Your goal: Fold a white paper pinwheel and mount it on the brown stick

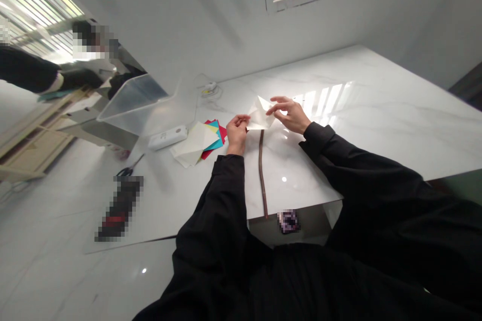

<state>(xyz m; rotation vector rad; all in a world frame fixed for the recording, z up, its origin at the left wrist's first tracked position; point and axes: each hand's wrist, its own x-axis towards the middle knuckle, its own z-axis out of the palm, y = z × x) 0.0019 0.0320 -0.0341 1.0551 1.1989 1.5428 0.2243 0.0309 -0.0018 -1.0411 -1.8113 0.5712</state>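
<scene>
**Working a sheet two-handed over the table**

Head view: pinching sheet [258,117] at its near L corner w/ L hand [237,135], thumb and fingers closed on the edge. Touching R side w/ fingertips of R hand [290,114], other fingers spread; can't tell from here whether pinching or merely pressing. Pale, apparently creased, coming to a point at the far side.

Placement of sheet: btwn both hands, over the table [391,130], right at the far end of stick [262,175], a thin brown length reaching back to the near table edge. Can't tell contact w/ stick or table at this angle.

Off to L: pile of coloured paper [196,141] just beside L hand, then white strip [168,137], scissors [130,169], clear box [130,115]. Farther L, a co-worker's sleeve [28,69], well apart from own hands.

Handling tips (judgement only): keep L pinch light but steady, as the anchor. Line up edges w/ R fingertips before pressing anything flat. Run any crease outward from the anchored corner, in one slow stroke. Press on bare tabletop, away from stick, to avoid a bump under the paper. Don't tug both ways: thin by the look, so prob. quick to wrinkle or tear.
</scene>
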